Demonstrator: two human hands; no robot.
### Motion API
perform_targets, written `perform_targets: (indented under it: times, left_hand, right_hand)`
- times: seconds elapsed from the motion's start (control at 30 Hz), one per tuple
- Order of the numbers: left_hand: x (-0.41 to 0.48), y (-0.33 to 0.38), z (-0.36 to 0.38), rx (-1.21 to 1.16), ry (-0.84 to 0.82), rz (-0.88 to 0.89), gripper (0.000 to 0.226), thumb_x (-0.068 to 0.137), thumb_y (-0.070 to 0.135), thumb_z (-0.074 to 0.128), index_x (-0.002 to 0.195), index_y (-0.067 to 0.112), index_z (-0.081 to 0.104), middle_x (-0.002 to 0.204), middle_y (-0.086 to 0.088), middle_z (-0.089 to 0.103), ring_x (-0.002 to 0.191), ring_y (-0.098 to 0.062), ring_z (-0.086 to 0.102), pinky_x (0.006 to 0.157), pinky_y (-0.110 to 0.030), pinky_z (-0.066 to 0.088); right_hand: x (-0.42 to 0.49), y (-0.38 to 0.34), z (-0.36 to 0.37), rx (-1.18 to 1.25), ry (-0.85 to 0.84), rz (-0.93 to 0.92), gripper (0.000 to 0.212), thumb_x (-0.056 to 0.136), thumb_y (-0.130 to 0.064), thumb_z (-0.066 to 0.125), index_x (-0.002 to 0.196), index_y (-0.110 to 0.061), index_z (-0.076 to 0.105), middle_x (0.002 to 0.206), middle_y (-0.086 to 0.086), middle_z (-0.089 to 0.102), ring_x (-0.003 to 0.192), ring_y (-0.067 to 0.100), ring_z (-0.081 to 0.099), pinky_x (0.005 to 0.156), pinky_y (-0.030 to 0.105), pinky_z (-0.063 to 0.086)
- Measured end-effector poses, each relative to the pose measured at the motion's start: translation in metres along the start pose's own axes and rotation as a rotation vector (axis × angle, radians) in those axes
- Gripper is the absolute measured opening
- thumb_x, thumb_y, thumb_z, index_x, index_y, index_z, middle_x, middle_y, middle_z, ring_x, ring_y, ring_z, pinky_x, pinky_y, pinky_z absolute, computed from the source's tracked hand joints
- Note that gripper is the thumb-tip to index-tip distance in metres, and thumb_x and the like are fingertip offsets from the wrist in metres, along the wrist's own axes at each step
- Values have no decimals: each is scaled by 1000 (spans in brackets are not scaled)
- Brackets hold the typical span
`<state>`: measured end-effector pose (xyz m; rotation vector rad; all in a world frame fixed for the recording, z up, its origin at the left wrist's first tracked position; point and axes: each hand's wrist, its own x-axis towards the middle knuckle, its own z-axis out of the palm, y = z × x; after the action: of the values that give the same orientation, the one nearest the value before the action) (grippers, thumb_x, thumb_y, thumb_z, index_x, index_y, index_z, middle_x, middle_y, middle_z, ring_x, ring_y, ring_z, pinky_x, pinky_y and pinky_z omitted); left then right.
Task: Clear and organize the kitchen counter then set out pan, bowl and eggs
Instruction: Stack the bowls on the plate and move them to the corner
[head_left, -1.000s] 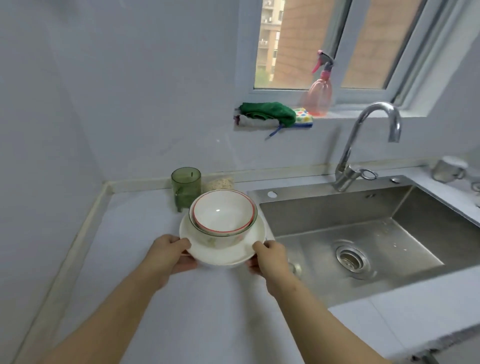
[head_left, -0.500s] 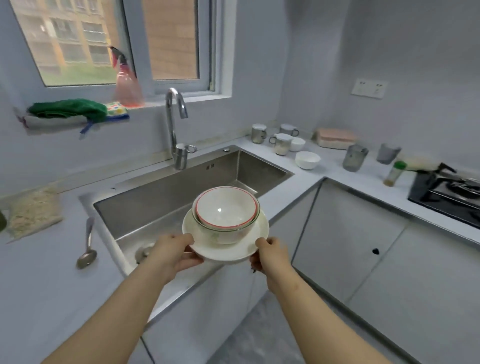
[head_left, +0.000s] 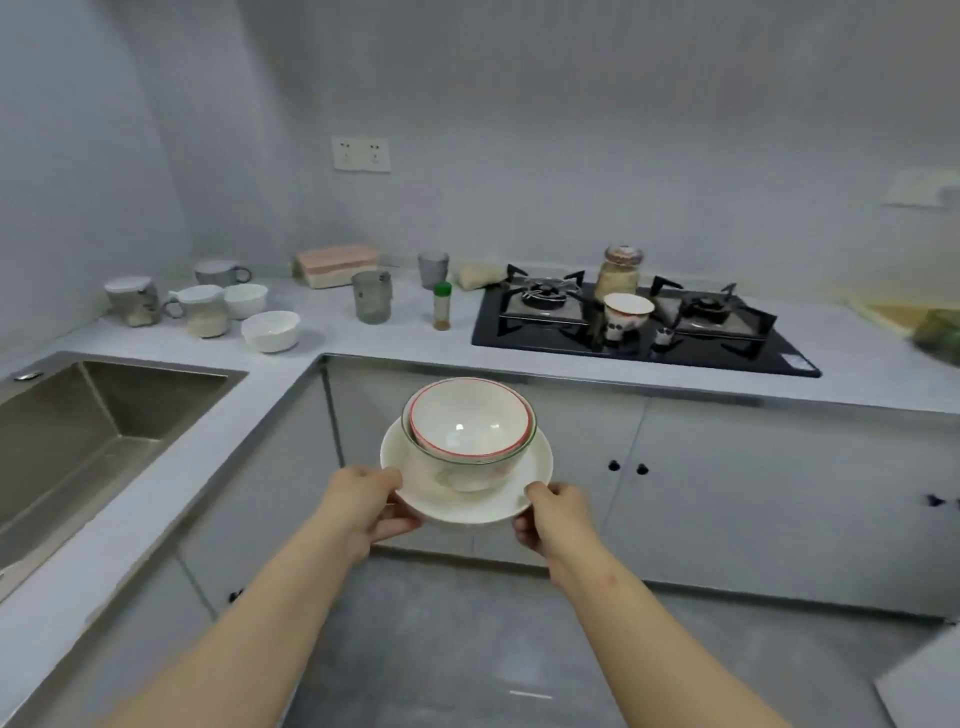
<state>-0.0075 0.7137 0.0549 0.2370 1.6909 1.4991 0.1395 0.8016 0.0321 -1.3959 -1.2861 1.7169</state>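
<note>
I carry a white plate (head_left: 535, 467) in the air in front of the cabinet doors. On it stand two nested bowls: a red-rimmed bowl (head_left: 467, 421) inside a green-rimmed bowl (head_left: 452, 470). My left hand (head_left: 366, 501) grips the plate's left rim, thumb on top. My right hand (head_left: 556, 514) grips its right rim the same way. On the counter (head_left: 332, 325) behind stand two white bowls (head_left: 270, 330). No pan or eggs are in view.
The steel sink (head_left: 78, 436) is at the left. Lidded mugs (head_left: 132, 299), a grey cup (head_left: 371, 296) and a green-capped spice bottle (head_left: 442, 305) crowd the counter corner. The black gas hob (head_left: 639, 327) holds a jar (head_left: 618, 273) and a patterned bowl (head_left: 626, 314).
The view has swung right, from the sink and window to the hob side. The plate with bowls stays gripped in both hands and has travelled with me.
</note>
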Motion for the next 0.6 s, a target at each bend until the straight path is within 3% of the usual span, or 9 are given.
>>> perform_targets:
  times: [0.33, 0.4, 0.5, 0.6]
  left_hand:
    - [119, 44, 222, 213, -377, 40, 21, 89, -5, 42, 71, 0, 51, 58, -12, 59, 37, -12, 59, 41, -22, 53]
    - [138, 52, 265, 254, -425, 64, 23, 89, -6, 42, 68, 1, 49, 54, -12, 60, 43, -17, 60, 41, -23, 54]
    - [162, 58, 329, 317, -482, 89, 22, 89, -4, 44, 67, 1, 48, 69, -17, 58, 59, -25, 60, 43, -25, 55]
    - [176, 55, 398, 365, -560, 66, 22, 88, -3, 44, 68, 0, 51, 64, -17, 60, 54, -22, 62, 46, -26, 57]
  right_hand:
    - [142, -58, -142, 156, 347, 0, 23, 91, -1, 37, 70, -6, 45, 54, 8, 45, 48, 17, 41, 49, 24, 42]
    - [168, -69, -169, 170, 399, 2, 21, 91, -1, 37, 71, -6, 45, 54, 8, 45, 48, 17, 41, 49, 24, 42]
    - [198, -82, -210, 212, 483, 4, 19, 90, -1, 37, 73, -5, 45, 55, 8, 45, 48, 17, 41, 48, 23, 43]
    - [226, -90, -261, 253, 563, 18, 19, 90, 0, 37, 74, -5, 47, 55, 8, 46, 48, 16, 41, 48, 23, 43]
